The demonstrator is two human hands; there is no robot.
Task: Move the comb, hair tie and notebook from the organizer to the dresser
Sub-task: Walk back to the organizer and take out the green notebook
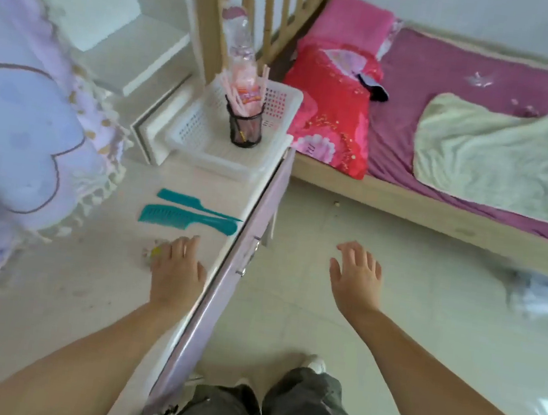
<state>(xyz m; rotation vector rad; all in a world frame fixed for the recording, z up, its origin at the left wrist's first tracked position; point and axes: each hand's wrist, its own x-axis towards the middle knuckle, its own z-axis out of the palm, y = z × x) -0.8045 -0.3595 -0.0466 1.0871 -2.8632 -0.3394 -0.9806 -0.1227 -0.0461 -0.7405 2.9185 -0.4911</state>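
Two teal combs lie side by side on the white dresser top (78, 273): a thin tail comb (193, 203) and a wider handled comb (188, 219). Just in front of them my left hand (179, 268) rests palm down on the dresser, its fingertips touching a small yellow and white hair tie (155, 252). Whether the fingers grip the hair tie is unclear. The white perforated organizer basket (204, 145) stands further back on the dresser. My right hand (357, 278) hovers over the floor, fingers spread, holding nothing. No notebook is visible.
Inside the basket are a black mesh pen cup (246, 128) with pink sticks and a clear plastic bottle (244, 62). A lilac printed cloth (23, 128) hangs at left. A bed (465, 127) with pink bedding stands at right, beyond the tiled floor (304, 314).
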